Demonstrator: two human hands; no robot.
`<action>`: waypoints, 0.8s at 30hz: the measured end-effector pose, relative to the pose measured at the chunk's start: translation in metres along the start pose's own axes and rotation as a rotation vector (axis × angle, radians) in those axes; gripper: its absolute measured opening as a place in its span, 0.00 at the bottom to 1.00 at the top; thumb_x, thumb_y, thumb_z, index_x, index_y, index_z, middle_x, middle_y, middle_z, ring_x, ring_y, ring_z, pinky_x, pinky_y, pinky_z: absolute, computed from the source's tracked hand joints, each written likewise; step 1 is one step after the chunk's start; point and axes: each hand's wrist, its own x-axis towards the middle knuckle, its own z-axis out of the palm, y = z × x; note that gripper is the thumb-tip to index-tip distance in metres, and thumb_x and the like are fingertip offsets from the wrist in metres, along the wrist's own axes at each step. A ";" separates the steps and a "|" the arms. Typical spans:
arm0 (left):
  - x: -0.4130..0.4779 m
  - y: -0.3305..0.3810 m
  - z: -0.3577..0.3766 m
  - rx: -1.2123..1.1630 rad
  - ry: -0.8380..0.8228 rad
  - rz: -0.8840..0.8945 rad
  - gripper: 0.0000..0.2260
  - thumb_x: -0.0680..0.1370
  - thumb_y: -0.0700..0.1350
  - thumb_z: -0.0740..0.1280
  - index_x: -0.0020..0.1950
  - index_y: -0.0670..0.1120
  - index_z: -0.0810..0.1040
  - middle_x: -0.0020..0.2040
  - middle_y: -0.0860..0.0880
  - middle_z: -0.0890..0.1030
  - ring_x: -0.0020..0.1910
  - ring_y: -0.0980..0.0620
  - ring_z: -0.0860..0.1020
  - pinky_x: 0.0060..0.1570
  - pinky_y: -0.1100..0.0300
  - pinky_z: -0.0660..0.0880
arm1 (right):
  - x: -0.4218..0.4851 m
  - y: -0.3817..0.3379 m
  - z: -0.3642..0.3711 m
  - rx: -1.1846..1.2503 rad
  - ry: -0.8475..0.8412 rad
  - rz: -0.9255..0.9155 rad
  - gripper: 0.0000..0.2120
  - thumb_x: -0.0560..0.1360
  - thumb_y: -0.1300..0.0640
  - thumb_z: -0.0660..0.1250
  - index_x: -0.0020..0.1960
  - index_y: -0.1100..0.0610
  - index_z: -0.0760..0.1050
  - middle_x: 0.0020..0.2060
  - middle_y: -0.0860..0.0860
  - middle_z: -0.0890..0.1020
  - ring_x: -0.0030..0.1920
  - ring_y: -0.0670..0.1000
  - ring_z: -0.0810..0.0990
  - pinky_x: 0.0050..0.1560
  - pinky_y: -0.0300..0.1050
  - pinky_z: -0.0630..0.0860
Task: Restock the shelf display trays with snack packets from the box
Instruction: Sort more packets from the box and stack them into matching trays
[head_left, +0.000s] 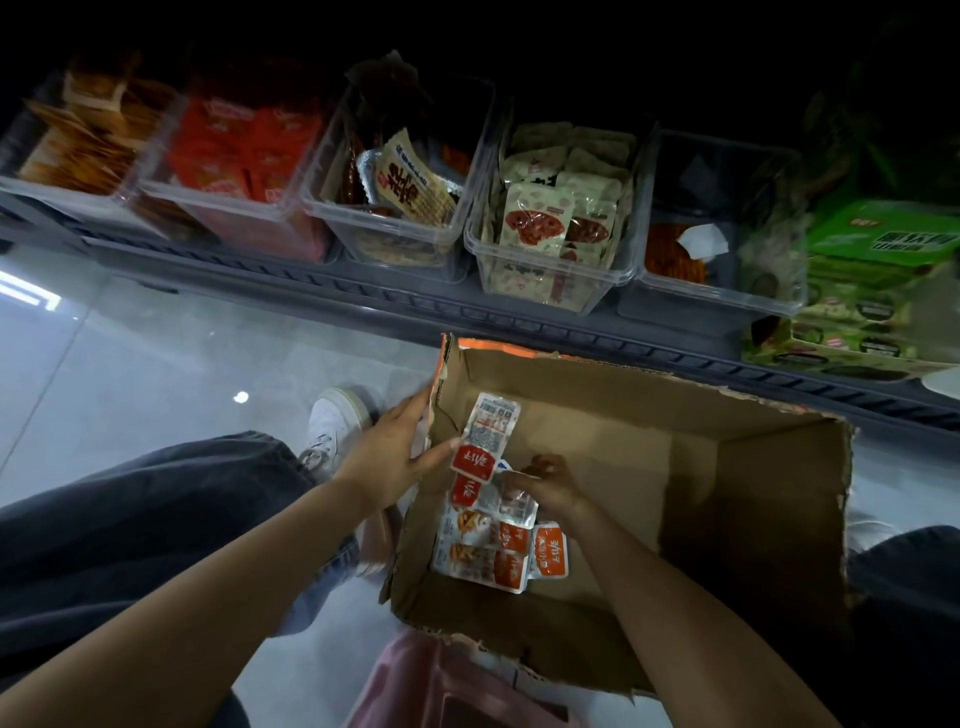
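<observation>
Grey metal shelf (363, 296) of clear plastic display trays (379, 221), an open brown cardboard box (597, 405) below, both hands at the box.
The trays stand well beyond both hands. Orange-and-white foil snack packets (488, 561) lie heaped in the box just beneath the right hand (553, 486), whose curled fingers grip the topmost ones. The left hand (389, 457) clasps the box's wall, fingers outside, thumb inside touching one upright packet (485, 441) between the two hands.
</observation>
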 end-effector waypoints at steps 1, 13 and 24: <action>0.000 0.001 0.000 -0.004 0.001 0.002 0.34 0.74 0.64 0.61 0.76 0.58 0.51 0.74 0.54 0.65 0.71 0.52 0.66 0.67 0.53 0.66 | 0.001 -0.002 0.001 0.022 0.008 -0.022 0.40 0.61 0.58 0.80 0.66 0.60 0.63 0.59 0.57 0.74 0.58 0.59 0.77 0.52 0.53 0.79; 0.019 -0.012 -0.004 -0.147 -0.183 -0.034 0.44 0.63 0.76 0.64 0.74 0.60 0.55 0.68 0.58 0.72 0.66 0.56 0.70 0.67 0.47 0.69 | 0.035 -0.035 0.027 0.139 0.154 -0.117 0.18 0.64 0.61 0.79 0.48 0.60 0.74 0.41 0.54 0.81 0.34 0.50 0.80 0.28 0.38 0.76; 0.019 -0.011 -0.007 -0.192 -0.182 -0.050 0.41 0.63 0.73 0.67 0.71 0.62 0.57 0.65 0.60 0.73 0.66 0.55 0.70 0.66 0.46 0.69 | 0.035 -0.032 0.008 -0.044 0.078 -0.081 0.08 0.71 0.68 0.71 0.45 0.59 0.75 0.47 0.60 0.82 0.28 0.47 0.79 0.25 0.34 0.75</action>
